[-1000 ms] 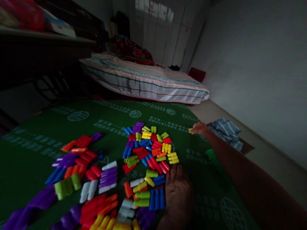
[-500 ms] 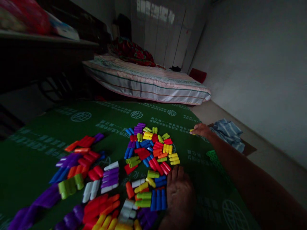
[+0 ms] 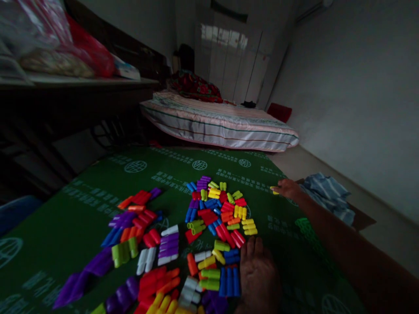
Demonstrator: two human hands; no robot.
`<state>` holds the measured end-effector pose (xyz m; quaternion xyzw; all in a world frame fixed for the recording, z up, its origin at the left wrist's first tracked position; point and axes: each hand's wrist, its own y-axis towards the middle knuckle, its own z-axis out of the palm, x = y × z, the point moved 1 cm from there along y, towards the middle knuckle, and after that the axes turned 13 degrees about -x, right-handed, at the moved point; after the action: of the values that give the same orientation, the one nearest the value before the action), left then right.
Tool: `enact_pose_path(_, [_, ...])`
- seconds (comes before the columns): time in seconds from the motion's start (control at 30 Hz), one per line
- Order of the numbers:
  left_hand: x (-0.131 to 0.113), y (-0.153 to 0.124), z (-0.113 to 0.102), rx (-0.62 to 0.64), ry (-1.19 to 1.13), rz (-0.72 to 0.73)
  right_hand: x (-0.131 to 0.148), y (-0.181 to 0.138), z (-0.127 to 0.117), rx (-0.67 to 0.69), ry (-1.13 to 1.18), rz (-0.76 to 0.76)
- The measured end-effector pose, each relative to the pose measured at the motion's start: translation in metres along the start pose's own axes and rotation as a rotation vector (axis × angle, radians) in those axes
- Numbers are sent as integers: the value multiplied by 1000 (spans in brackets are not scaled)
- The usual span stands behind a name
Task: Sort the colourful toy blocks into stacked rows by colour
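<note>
My right hand (image 3: 288,188) is stretched far out to the right edge of a green printed mat (image 3: 98,218), its fingers closed on a small yellow block (image 3: 273,190). My right forearm runs back to the lower right corner. My left hand is out of sight. A spread of coloured plastic blocks (image 3: 216,209) lies in the middle of the mat, with a second group of red and purple blocks (image 3: 137,218) to the left. My bare foot (image 3: 258,274) rests on the mat beside blue blocks (image 3: 229,281).
A striped mattress (image 3: 222,124) with a red patterned bundle lies on the floor beyond the mat. Folded blue striped cloth (image 3: 327,194) sits on the floor at right. A dark shelf with bags (image 3: 65,56) stands at left. A grey wall runs along the right.
The view has swung left and upward, so everything sits lower and further right in the picture. My right hand keeps its hold on the yellow block at the mat's right edge.
</note>
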<state>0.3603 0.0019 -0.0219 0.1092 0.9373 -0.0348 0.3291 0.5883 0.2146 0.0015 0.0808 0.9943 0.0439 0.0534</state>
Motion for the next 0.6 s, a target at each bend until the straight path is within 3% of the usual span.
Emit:
enact_pose_path(0.17, [-1,2,1,73,-30,-33,45,-12,-26,-95,50,-117])
enact_pose_path(0.37, [-3,-1,-4,41,-37,-39,138,-43,-58,-45,420,-476])
enact_pose_path(0.5, [-2,-3,-5,2,-30,-28,187,-57,-63,-16,381,-591])
enact_pose_path(0.6, [-1,-2,-3,-36,-34,-10,208,-61,-59,-50,299,-628])
